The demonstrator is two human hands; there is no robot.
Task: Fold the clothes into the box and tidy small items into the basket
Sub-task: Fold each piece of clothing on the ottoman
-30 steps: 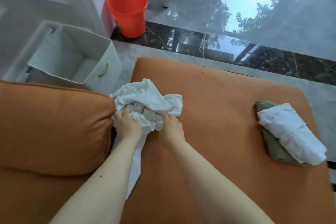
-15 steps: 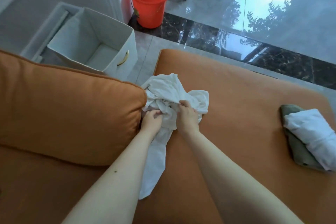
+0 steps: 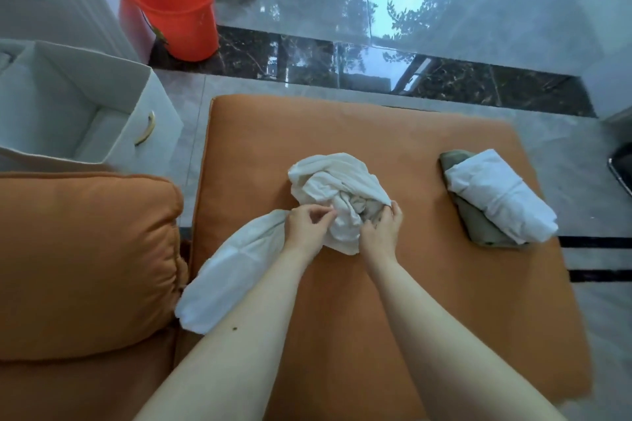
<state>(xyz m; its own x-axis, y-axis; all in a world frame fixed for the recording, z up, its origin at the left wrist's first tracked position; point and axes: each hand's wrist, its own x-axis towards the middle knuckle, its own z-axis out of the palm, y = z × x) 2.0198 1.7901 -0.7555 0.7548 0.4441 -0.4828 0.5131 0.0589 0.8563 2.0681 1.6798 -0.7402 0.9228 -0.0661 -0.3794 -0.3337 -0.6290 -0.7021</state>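
Observation:
A crumpled white garment (image 3: pixel 333 183) lies bunched in the middle of the orange sofa seat (image 3: pixel 427 284); one long part of it trails back to the left under my left forearm. My left hand (image 3: pixel 306 227) pinches the cloth at the bundle's near left side. At the near right side, my right hand (image 3: pixel 381 231) grips a fold with curled fingers. A folded white garment (image 3: pixel 496 196) lies on a folded olive-green one (image 3: pixel 478 225) at the seat's right. The white fabric box (image 3: pixel 150 102) stands open on the floor at the left.
An orange cushion (image 3: pixel 82 260) fills the near left beside the seat. A red bucket (image 3: pixel 171 7) stands on the glossy tiled floor behind the box. A dark object (image 3: pixel 620 169) shows at the right edge.
Both hands have dragged the white bundle from beside the cushion to the middle of the seat. The camera view has swung to the right.

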